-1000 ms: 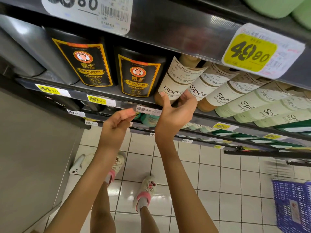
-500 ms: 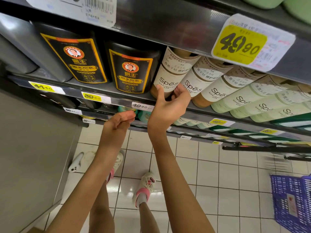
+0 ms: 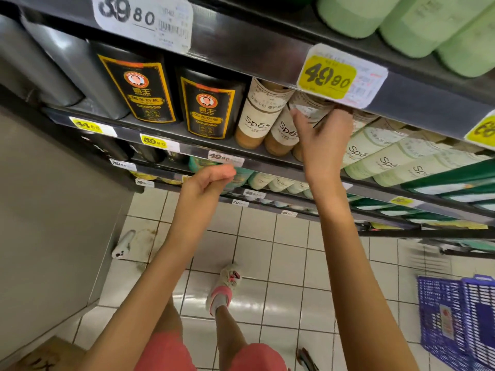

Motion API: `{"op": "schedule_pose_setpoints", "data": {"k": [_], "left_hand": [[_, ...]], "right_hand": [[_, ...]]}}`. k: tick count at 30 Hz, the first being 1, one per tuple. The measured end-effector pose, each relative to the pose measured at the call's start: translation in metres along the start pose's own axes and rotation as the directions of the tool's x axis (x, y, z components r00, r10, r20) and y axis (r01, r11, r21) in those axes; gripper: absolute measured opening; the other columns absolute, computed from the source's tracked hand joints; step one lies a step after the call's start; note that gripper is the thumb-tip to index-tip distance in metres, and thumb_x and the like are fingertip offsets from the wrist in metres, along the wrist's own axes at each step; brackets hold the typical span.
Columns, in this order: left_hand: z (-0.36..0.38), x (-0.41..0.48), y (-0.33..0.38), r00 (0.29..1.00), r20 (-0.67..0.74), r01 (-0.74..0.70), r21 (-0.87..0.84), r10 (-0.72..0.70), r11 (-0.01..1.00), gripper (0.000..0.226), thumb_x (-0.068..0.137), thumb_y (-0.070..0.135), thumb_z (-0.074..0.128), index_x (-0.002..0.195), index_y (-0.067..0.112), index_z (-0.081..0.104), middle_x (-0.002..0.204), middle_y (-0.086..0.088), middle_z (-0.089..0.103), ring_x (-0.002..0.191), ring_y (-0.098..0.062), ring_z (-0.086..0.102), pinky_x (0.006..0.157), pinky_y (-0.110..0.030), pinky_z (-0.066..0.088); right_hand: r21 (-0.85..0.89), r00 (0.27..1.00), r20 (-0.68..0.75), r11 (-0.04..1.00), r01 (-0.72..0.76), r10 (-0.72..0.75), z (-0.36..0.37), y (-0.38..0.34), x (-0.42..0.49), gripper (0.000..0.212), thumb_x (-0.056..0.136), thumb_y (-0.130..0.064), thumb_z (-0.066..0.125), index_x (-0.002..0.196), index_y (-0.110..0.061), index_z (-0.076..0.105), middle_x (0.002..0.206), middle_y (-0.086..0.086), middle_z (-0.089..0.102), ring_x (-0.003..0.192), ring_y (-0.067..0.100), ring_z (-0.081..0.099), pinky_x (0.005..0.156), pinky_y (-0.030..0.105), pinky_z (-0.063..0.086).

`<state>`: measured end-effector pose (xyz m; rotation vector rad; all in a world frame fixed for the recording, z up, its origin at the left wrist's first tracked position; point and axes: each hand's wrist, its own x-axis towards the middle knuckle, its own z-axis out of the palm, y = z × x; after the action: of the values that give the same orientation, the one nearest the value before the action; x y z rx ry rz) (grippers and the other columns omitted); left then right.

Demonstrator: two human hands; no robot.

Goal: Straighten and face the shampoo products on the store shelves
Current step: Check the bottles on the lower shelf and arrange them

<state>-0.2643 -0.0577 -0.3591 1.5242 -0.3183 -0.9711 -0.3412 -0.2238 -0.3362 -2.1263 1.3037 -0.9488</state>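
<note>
My right hand point(image 3: 321, 137) grips the third amber Spes shampoo bottle point(image 3: 308, 108) on the middle shelf, fingers curled round its white label. Two more amber Spes bottles point(image 3: 258, 113) stand to its left, labels facing out. Pale green Spes bottles point(image 3: 375, 148) run in a row to the right. Two black shampoo bottles with gold-framed labels point(image 3: 209, 103) stand further left. My left hand point(image 3: 207, 180) hovers below the shelf edge point(image 3: 187, 148) with fingers loosely curled, holding nothing.
Price tags line the shelf rails, with a yellow 49.90 tag point(image 3: 340, 76) above my right hand. Green bottles point(image 3: 417, 25) fill the top shelf. A blue basket point(image 3: 460, 319) stands on the tiled floor at right. A white phone point(image 3: 123, 245) lies by the grey side panel.
My right hand has left the first amber Spes bottles and moved right and up onto the third one. The left hand stays loosely curled under the shelf edge.
</note>
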Motion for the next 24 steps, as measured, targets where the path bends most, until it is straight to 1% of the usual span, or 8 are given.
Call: {"op": "schedule_pose_setpoints", "data": {"k": [3, 8, 12, 14, 17, 19, 20, 24], "left_hand": [[-0.001, -0.013, -0.002, 0.998, -0.052, -0.021, -0.008, 0.021, 1.000, 0.021, 0.090, -0.002, 0.050, 0.106, 0.000, 0.064, 0.111, -0.016, 0.065, 0.106, -0.016, 0.060, 0.092, -0.013, 0.045], [0.001, -0.020, 0.002, 0.990, -0.113, -0.080, 0.022, 0.082, 0.997, 0.021, 0.091, -0.003, 0.049, 0.107, -0.006, 0.064, 0.111, -0.015, 0.066, 0.103, -0.013, 0.061, 0.093, -0.016, 0.046], [0.010, -0.021, 0.006, 0.994, -0.077, -0.079, 0.049, 0.083, 0.996, 0.026, 0.093, -0.005, 0.044, 0.112, -0.004, 0.062, 0.110, -0.010, 0.066, 0.096, -0.003, 0.062, 0.085, -0.010, 0.046], [0.015, -0.024, 0.005, 0.995, -0.061, -0.075, 0.045, 0.077, 0.996, 0.027, 0.093, -0.006, 0.042, 0.113, -0.005, 0.060, 0.109, -0.009, 0.066, 0.095, -0.002, 0.062, 0.084, -0.009, 0.046], [0.021, -0.032, 0.003, 0.995, -0.061, -0.072, 0.027, 0.074, 0.997, 0.027, 0.093, -0.008, 0.041, 0.111, -0.008, 0.060, 0.105, -0.008, 0.065, 0.087, 0.005, 0.062, 0.082, -0.008, 0.046], [0.026, -0.041, 0.002, 0.995, -0.057, -0.074, 0.042, 0.076, 0.996, 0.025, 0.092, -0.008, 0.042, 0.110, -0.008, 0.060, 0.105, -0.009, 0.065, 0.086, 0.006, 0.062, 0.082, -0.008, 0.046], [0.028, -0.045, 0.001, 0.996, -0.052, -0.073, 0.054, 0.076, 0.996, 0.025, 0.093, -0.007, 0.043, 0.110, -0.008, 0.060, 0.107, -0.011, 0.065, 0.089, 0.003, 0.062, 0.083, -0.008, 0.045], [0.030, -0.062, 0.002, 0.996, -0.015, -0.089, 0.102, 0.091, 0.991, 0.026, 0.093, -0.008, 0.041, 0.110, -0.002, 0.060, 0.108, -0.014, 0.065, 0.097, -0.008, 0.061, 0.088, -0.010, 0.045]], "right_hand": [[-0.011, 0.999, 0.029, 1.000, 0.013, -0.013, 0.002, 0.003, 0.009, 0.044, 0.083, -0.013, 0.070, 0.122, 0.002, 0.057, 0.120, 0.016, 0.062, 0.108, 0.027, 0.057, 0.092, 0.012, 0.033], [-0.009, 0.999, -0.032, 1.000, -0.012, 0.012, 0.007, 0.007, -0.001, 0.050, 0.076, -0.006, 0.075, 0.118, 0.009, 0.054, 0.119, 0.025, 0.058, 0.112, 0.035, 0.052, 0.091, 0.021, 0.032], [0.062, 0.997, -0.049, 0.996, 0.060, -0.057, -0.001, 0.014, -0.022, 0.054, 0.074, -0.004, 0.075, 0.119, 0.008, 0.049, 0.115, 0.020, 0.052, 0.109, 0.018, 0.041, 0.093, 0.004, 0.025], [0.084, 0.994, -0.062, 0.992, 0.096, -0.091, -0.003, 0.018, -0.033, 0.054, 0.074, -0.005, 0.075, 0.119, 0.005, 0.049, 0.116, 0.013, 0.048, 0.111, 0.015, 0.040, 0.098, 0.009, 0.027], [0.123, 0.998, -0.046, 0.991, 0.045, -0.039, -0.003, 0.022, -0.045, 0.060, 0.070, -0.005, 0.076, 0.122, 0.005, 0.047, 0.126, 0.022, 0.044, 0.122, 0.023, 0.039, 0.107, 0.016, 0.028], [0.189, 1.000, -0.001, 0.982, -0.007, 0.007, -0.003, 0.025, -0.051, 0.066, 0.071, -0.004, 0.077, 0.127, 0.003, 0.044, 0.132, 0.021, 0.045, 0.129, 0.027, 0.041, 0.112, 0.028, 0.030], [0.232, 0.999, 0.022, 0.972, -0.049, 0.045, -0.004, 0.024, -0.052, 0.069, 0.070, -0.005, 0.078, 0.129, 0.002, 0.042, 0.134, 0.018, 0.046, 0.129, 0.026, 0.042, 0.111, 0.031, 0.032], [0.262, 0.984, 0.032, 0.949, -0.176, 0.173, -0.015, 0.017, -0.049, 0.073, 0.065, -0.015, 0.084, 0.128, -0.001, 0.048, 0.123, 0.010, 0.059, 0.113, 0.017, 0.056, 0.100, 0.025, 0.044]]}}
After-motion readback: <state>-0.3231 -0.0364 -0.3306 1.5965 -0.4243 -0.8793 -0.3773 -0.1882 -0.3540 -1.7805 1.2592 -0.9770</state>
